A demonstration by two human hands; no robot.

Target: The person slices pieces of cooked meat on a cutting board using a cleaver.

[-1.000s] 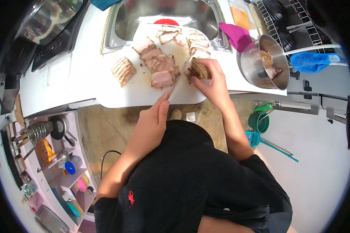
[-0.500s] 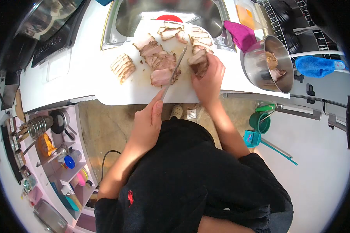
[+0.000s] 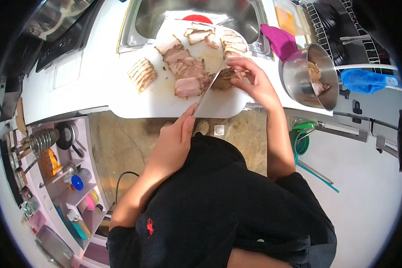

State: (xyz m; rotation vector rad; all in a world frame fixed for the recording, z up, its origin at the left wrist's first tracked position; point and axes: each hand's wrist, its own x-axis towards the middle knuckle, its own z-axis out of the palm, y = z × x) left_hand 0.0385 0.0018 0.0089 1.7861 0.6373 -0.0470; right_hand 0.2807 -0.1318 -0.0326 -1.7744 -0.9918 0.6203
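My left hand (image 3: 174, 140) is closed around the handle of a knife (image 3: 206, 93), its blade slanting up and to the right over the white cutting board (image 3: 156, 107). Beside the blade's far end lies a browned piece of cooked pork (image 3: 223, 80), held at its right side by the fingers of my right hand (image 3: 257, 85). Left of the blade, overlapping pork slices (image 3: 185, 69) run in a row. A separate fanned stack of slices (image 3: 142, 75) sits at the board's left, and more slices (image 3: 233, 44) lie at the upper right.
Behind the board is a steel sink (image 3: 149, 22) with a red object (image 3: 197, 18) in it. To the right stand a steel bowl (image 3: 295, 78) holding meat and a purple cloth (image 3: 278, 42). A blue cloth (image 3: 362, 80) hangs farther right. Shelves (image 3: 87, 178) stand at lower left.
My right hand has shifted right and its grip on the pork has changed. The pork now lies turned, closer to the blade. The knife has moved slightly right and down.
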